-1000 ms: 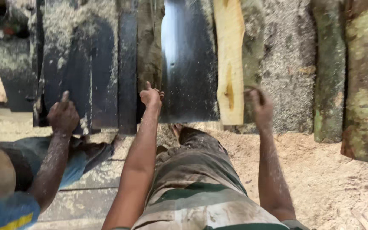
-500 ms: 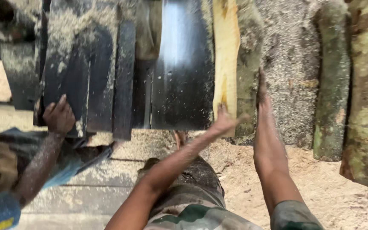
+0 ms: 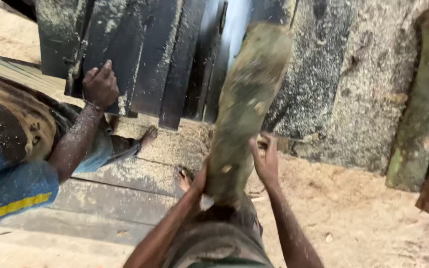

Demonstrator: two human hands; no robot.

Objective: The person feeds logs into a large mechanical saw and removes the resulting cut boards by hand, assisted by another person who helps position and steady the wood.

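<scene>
Both hands [image 3: 266,161] clasp a rough, bark-covered slab [image 3: 247,106] (sawdust-flecked).

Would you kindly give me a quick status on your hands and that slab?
Left hand and right hand grip bark slab, raised, tilted. Co-worker's hand on dark planks alongside.

Bare forearms dusted with sawdust end in the left hand [image 3: 198,181] and right hand [image 3: 265,160], above camouflage-patterned trousers [image 3: 224,238].
</scene>
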